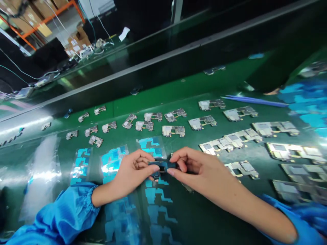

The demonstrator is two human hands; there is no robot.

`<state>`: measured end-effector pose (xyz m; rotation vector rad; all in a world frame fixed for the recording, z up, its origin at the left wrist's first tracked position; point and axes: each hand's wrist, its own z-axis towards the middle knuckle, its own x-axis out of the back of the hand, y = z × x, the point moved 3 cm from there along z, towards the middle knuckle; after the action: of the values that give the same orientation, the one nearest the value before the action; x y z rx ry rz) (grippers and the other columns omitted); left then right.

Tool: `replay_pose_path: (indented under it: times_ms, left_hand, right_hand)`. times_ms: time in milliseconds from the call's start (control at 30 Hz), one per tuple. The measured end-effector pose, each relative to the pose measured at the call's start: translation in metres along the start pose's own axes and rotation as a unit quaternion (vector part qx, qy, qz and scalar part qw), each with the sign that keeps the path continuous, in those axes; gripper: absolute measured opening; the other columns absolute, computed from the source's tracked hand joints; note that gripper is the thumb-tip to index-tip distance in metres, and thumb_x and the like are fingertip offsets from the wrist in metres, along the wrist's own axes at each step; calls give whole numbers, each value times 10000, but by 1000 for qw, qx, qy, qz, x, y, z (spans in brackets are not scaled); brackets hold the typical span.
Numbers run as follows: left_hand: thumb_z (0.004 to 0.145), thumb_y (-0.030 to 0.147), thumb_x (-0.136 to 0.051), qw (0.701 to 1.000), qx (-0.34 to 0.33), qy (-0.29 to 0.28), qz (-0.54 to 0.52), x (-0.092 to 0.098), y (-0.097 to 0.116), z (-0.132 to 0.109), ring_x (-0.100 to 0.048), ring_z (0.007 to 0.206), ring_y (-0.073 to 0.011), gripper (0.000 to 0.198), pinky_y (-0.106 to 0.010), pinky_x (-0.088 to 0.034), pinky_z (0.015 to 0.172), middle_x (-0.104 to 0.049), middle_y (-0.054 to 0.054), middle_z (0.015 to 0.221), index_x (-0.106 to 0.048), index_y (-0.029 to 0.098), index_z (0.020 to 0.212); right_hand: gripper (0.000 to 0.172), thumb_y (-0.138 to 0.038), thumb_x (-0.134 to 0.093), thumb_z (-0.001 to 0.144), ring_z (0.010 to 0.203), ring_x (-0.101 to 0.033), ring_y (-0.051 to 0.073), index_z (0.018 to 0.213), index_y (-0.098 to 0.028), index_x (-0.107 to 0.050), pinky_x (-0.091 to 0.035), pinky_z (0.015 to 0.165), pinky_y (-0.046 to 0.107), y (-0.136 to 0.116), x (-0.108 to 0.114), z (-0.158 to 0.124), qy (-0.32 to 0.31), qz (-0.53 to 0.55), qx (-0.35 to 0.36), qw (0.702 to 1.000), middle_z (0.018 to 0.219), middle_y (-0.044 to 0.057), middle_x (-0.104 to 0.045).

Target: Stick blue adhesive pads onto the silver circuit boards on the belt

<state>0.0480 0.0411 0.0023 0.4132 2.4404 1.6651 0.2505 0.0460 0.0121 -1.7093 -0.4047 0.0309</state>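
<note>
**Small dark part (159, 166) pinched above the bench (178, 105)**

Rows of circuit boards (174, 131) cover the green bench, with clear sheets of blue-patterned film (112, 161) lying nearest the person. Over the film, the left hand (133, 168) and right hand (201, 168) are both closed, gripping the part between their fingertips.

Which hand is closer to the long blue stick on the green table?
The right hand is closer; the long blue stick lies up and to its right. The left hand sits farther off, to the left of the right hand.
</note>
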Motion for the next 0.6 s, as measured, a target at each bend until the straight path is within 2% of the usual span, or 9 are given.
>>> replay_pose_path:
  times_ms: [33,100,200,267,333,367,433,500,600]
  left_hand:
    - [751,353,-829,1000,-15,16,16,3,8,3,-666,573,-128,294,-244,-581,543,-682,3,693,-632,163,859]
    - [798,347,-786,990,-89,73,87,16,35,22,-638,575,-119,242,-231,-542,536,-679,-1,691,-644,159,851]
    - [846,293,-739,926,-232,205,216,47,88,82,-643,659,-130,176,-225,-492,592,-708,-24,751,-663,150,914]
    - [890,221,-665,894,-215,254,301,69,110,136,-680,767,-157,106,-240,-501,691,-736,-56,815,-672,131,947]
    - [921,176,-607,872,-173,289,356,88,119,182,-694,897,-192,112,-263,-496,786,-757,-112,947,-677,107,974]
    - [928,157,-588,865,-163,297,369,95,121,198,-691,952,-206,120,-273,-487,824,-755,-134,1010,-680,99,980]
    - [932,134,-571,859,-155,302,383,104,119,216,-679,1011,-233,130,-295,-470,868,-746,-162,1074,-686,96,980]
    - [916,126,-594,853,-150,298,402,109,116,218,-669,1031,-258,105,-323,-460,897,-744,-170,1061,-694,108,945]
    - [866,109,-660,841,-154,292,429,109,117,201,-611,1143,-317,40,-398,-424,989,-709,-205,1133,-697,115,881]
  right_hand:
    - [149,-342,-709,791,554,-564,117,852,-216,-657,-522,551,240,-1,1,-1,5,8,12,1000,626,-59,-512]
    - [225,-409,-703,828,643,-665,158,927,-211,-662,-559,582,264,-2,5,-2,43,4,33,999,696,-12,-624]
    - [233,-417,-654,895,783,-735,228,995,-208,-678,-556,532,289,-1,11,-2,115,-111,101,982,842,71,-740]
    - [188,-353,-601,942,902,-742,266,1015,-213,-701,-595,613,346,0,8,-2,109,-216,189,952,929,101,-771]
    - [238,-320,-589,955,1102,-704,311,1134,-210,-701,-600,860,484,3,1,-4,55,-293,279,913,1087,128,-775]
    - [308,-323,-606,950,1190,-665,330,1228,-209,-674,-540,981,564,5,-3,-5,21,-323,312,893,1160,135,-764]
    - [478,-329,-651,935,1301,-594,348,1394,-220,-574,-366,1120,682,11,-10,-7,-39,-364,349,862,1245,132,-742]
    - [528,-303,-663,940,1316,-584,342,1444,-237,-522,-246,1161,725,16,-15,-9,-70,-379,367,847,1240,115,-749]
    - [431,-249,-638,966,1234,-648,321,1389,-225,-562,-246,1163,723,18,-17,-10,-57,-375,396,836,1157,105,-779]
